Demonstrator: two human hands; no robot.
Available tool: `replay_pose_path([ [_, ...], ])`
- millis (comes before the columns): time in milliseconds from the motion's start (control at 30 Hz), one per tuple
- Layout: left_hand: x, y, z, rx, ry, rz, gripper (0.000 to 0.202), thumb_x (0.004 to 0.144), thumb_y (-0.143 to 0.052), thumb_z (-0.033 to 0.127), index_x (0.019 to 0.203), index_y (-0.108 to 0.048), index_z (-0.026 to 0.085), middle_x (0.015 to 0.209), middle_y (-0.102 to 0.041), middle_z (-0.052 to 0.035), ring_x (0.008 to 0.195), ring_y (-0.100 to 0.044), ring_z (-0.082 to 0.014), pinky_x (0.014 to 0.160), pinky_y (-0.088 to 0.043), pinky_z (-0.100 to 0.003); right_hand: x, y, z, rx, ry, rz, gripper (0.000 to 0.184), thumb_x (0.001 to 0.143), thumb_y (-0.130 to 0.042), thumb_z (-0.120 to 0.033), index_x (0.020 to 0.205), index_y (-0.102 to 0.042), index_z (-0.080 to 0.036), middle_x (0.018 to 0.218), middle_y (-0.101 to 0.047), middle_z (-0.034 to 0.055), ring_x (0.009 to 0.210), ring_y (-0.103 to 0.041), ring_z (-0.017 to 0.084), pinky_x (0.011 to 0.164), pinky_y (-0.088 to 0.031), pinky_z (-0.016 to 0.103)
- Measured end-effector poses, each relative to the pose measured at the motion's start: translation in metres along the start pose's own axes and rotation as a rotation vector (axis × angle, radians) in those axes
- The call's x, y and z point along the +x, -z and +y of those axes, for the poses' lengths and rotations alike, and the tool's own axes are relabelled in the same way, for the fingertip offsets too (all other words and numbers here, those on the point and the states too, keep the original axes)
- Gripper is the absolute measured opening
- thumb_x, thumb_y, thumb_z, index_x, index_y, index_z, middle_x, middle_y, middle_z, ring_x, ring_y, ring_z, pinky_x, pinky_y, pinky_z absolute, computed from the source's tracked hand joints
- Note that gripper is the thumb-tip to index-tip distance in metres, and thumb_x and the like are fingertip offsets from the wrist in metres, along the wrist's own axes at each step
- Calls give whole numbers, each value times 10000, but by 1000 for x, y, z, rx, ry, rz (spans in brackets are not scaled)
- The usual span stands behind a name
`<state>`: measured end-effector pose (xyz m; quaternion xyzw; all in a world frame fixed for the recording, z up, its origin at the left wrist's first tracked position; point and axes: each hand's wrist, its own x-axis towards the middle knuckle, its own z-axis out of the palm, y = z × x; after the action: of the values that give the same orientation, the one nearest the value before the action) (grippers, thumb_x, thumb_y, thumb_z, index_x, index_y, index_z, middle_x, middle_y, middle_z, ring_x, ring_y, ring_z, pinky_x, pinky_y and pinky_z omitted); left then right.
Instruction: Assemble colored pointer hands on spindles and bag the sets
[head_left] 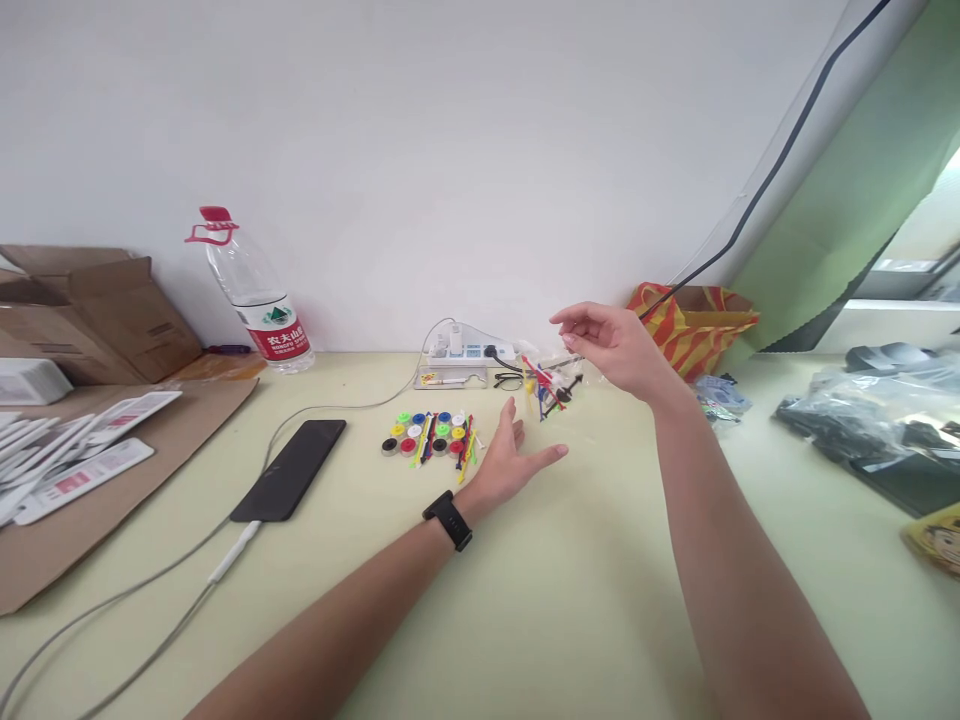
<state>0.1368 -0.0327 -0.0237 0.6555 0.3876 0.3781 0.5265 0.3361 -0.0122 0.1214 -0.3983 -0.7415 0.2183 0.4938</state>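
My left hand [506, 462], with a black watch on its wrist, hovers over the table with thumb and fingers apart and nothing in it. Just left of it lie small round pieces with coloured tops [411, 432] in rows. Thin coloured plastic sticks [425, 440] lie between them, and more sticks [465, 448] lie at their right side. My right hand [604, 345] is raised, its fingers loosely bent and apart from the thumb, with nothing visible in it. Below and left of it is a jumbled bunch of coloured sticks [553, 386], with clear plastic behind.
A black phone [289, 470] with a cable lies left. Behind stand a water bottle [259, 300], cardboard box [97, 310], power strip [469, 350] and red-yellow bag [694, 325]. A flat clear case [450, 378] lies before the strip. Plastic-wrapped items [870, 410] lie right.
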Motion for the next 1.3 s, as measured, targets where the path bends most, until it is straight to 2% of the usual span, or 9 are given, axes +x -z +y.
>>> replay_pose_path([
  [167, 7, 1, -10, -46, -40, 19, 1208, 769, -865, 519, 1626, -58, 247, 1641, -331, -220, 1511, -382, -321, 1246, -319, -525, 1, -4, -4, 53, 26, 85, 252, 885, -709, -353, 1103, -747, -232, 969, -687, 48, 900, -640, 189, 837, -572, 346],
  [300, 4, 0, -14, 103, -93, 40, 912, 808, -839, 396, 1546, -337, 214, 1412, -600, -161, 1316, -590, -289, 1177, -416, -498, 6, 3, 10, 53, 39, 256, 167, 870, -692, -283, 1011, -750, -216, 977, -705, 44, 800, -633, 157, 790, -561, 325],
  [400, -4, -2, -11, 313, -191, 21, 595, 876, -763, 359, 1412, -538, 231, 1352, -648, -123, 1287, -595, -302, 1128, -464, -491, 4, 23, 32, -37, -104, 392, 163, 829, -655, -211, 959, -753, -209, 936, -722, 51, 753, -643, 166, 733, -559, 323],
  [533, -10, -3, -6, 444, -286, -7, 421, 922, -671, 255, 1339, -608, 243, 1351, -655, -97, 1309, -563, -296, 1133, -459, -484, -19, 57, 77, -294, -533, 497, 257, 713, -587, -117, 848, -787, -203, 744, -710, 53, 699, -646, 204, 704, -560, 354],
  [667, -8, -3, -6, 458, -261, 20, 325, 953, -586, 195, 1271, -641, 237, 1301, -679, -93, 1273, -580, -288, 1110, -475, -490, -48, 72, 126, -268, -622, 694, 258, 634, -542, -94, 740, -759, -188, 777, -724, 88, 821, -684, 263, 815, -586, 416],
  [800, -7, -4, -7, 447, -225, 46, 293, 943, -594, 189, 1225, -659, 232, 1150, -724, -81, 1200, -605, -288, 1038, -517, -474, -58, 68, 161, -120, -602, 911, 398, 673, -479, -113, 969, -740, -171, 926, -744, 114, 944, -725, 254, 878, -615, 413],
  [933, -7, -5, -7, 435, -232, 46, 295, 933, -590, 169, 1209, -673, 233, 1122, -733, -71, 1195, -600, -281, 1026, -519, -459, -54, 56, 177, -142, -586, 876, 479, 745, -447, -136, 1156, -691, -154, 1096, -745, 124, 1064, -721, 236, 943, -606, 411],
  [1100, -6, -4, -9, 420, -241, 73, 230, 955, -575, 201, 1138, -710, 232, 1081, -745, -76, 1162, -629, -275, 993, -535, -452, -52, 34, 181, -253, -578, 673, 390, 865, -556, -344, 1162, -716, -149, 1272, -706, 131, 1187, -669, 245, 1062, -529, 380],
  [1300, 0, -2, -1, 340, -278, 165, 200, 945, -592, 193, 1072, -741, 232, 1058, -776, -47, 1072, -676, -252, 976, -529, -440, -60, 18, 173, -446, -656, 434, 568, 740, -759, -333, 1277, -681, -168, 1624, -401, 160, 1515, -323, 361, 1247, -248, 519],
])
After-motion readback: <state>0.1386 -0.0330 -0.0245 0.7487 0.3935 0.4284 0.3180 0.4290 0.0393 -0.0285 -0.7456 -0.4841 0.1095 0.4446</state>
